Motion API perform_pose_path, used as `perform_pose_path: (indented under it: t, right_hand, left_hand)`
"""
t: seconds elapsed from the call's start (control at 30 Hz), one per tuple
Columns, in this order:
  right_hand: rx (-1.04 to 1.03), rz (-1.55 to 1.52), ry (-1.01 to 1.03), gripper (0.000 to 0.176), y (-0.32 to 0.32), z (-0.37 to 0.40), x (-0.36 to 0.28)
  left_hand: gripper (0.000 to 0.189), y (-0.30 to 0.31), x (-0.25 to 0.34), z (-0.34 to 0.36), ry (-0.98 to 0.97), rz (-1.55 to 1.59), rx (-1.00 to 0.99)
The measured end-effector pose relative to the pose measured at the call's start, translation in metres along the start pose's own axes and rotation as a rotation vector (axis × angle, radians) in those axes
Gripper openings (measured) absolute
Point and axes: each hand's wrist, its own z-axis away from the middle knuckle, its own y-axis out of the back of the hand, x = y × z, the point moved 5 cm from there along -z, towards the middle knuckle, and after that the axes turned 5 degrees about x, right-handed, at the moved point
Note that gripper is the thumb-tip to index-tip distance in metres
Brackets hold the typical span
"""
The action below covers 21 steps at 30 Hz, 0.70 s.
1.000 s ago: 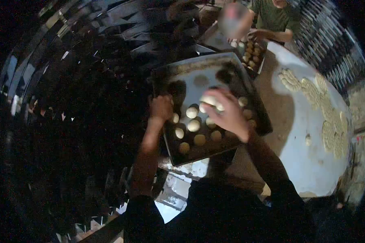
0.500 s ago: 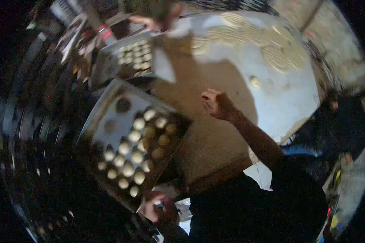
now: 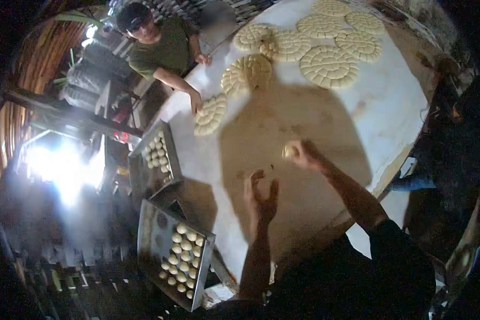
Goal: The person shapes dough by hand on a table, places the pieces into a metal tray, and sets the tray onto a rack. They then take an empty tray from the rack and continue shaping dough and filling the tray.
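My right hand (image 3: 307, 156), over the table's shaded middle, is closed round a pale dough ball (image 3: 289, 152) that shows at its fingertips. To the left of it and closer to me, my left hand (image 3: 262, 198) is held above the table with thumb and fingers curved apart and nothing between them. Beyond my hands, coils of dough cut into pieces (image 3: 329, 66) lie flat on the white table (image 3: 394, 101). A metal tray (image 3: 148, 234) with rows of dough balls (image 3: 184, 256) stands tilted at the lower left.
A second tray (image 3: 172, 152) of dough balls sits at the table's left edge. Across the table, a co-worker (image 3: 162, 50) has one hand on a cut dough coil (image 3: 210, 114). Strong light (image 3: 69, 168) glares on the left, past a wooden beam (image 3: 69, 109).
My left hand has left the near tray's corner and come over the table. My right hand now holds a dough ball. The view has swung, showing the co-worker more fully.
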Motion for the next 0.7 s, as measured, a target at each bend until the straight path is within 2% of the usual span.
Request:
perform_pose_path:
  t: [0.03, 0.07, 0.1, 0.17, 0.2, 0.23, 0.27, 0.33, 0.43, 0.5, 0.57, 0.6, 0.63, 0.7]
  right_hand:
    - [-0.24, -0.176, 0.01, 0.03, 0.008, 0.02, -0.029]
    - [-0.286, -0.184, 0.182, 0.023, 0.009, 0.037, -0.063]
    - [-0.439, 0.361, 0.251, 0.024, -0.014, 0.06, -0.062]
    - [-0.348, -0.479, 0.114, 0.025, -0.01, 0.105, -0.026]
    - [-0.309, -0.386, 0.155, 0.025, 0.015, 0.115, -0.042]
    - [-0.273, -0.295, 0.197, 0.025, 0.041, 0.127, -0.067]
    - [-0.291, -0.424, 0.083, 0.025, 0.039, 0.134, -0.065]
    - [-0.338, -0.668, -0.167, 0.027, 0.028, 0.153, -0.063]
    - [-0.245, -1.054, -0.356, 0.03, 0.01, 0.16, -0.11]
    - [-0.263, -0.98, -0.162, 0.034, -0.029, 0.173, -0.153]
    - [-0.367, -0.852, -0.02, 0.037, -0.058, 0.186, -0.182]
    - [-0.46, -0.758, 0.024, 0.038, -0.073, 0.193, -0.194]
    - [-0.549, -0.665, 0.068, 0.039, -0.089, 0.2, -0.207]
    - [-0.388, -0.305, 0.071, 0.034, -0.111, 0.217, -0.224]
  left_hand:
    - [0.049, -0.024, 0.004, -0.003, -0.062, -0.113, -0.018]
    - [0.054, -0.048, 0.003, 0.002, 0.131, -0.06, -0.179]
    - [0.059, -0.069, 0.001, 0.011, 0.324, -0.001, -0.328]
    - [0.063, -0.094, -0.004, 0.044, 0.441, 0.175, -0.621]
    - [0.061, -0.102, -0.01, 0.067, 0.237, 0.153, -0.745]
    - [0.06, -0.101, -0.01, 0.079, 0.135, 0.142, -0.801]
    - [0.059, -0.099, -0.009, 0.092, 0.031, 0.136, -0.851]
    - [0.06, -0.072, 0.007, 0.107, 0.028, 0.16, -0.796]
    - [0.064, -0.018, 0.013, 0.124, 0.085, 0.273, -0.634]
    - [0.067, 0.016, -0.002, 0.137, 0.211, 0.516, -0.584]
    - [0.068, 0.044, -0.03, 0.164, 0.153, 0.411, -0.518]
    - [0.068, 0.059, -0.047, 0.19, 0.029, 0.144, -0.46]
    - [0.068, 0.074, -0.053, 0.205, 0.026, 0.099, -0.442]
    - [0.068, 0.099, -0.065, 0.237, 0.042, 0.027, -0.388]
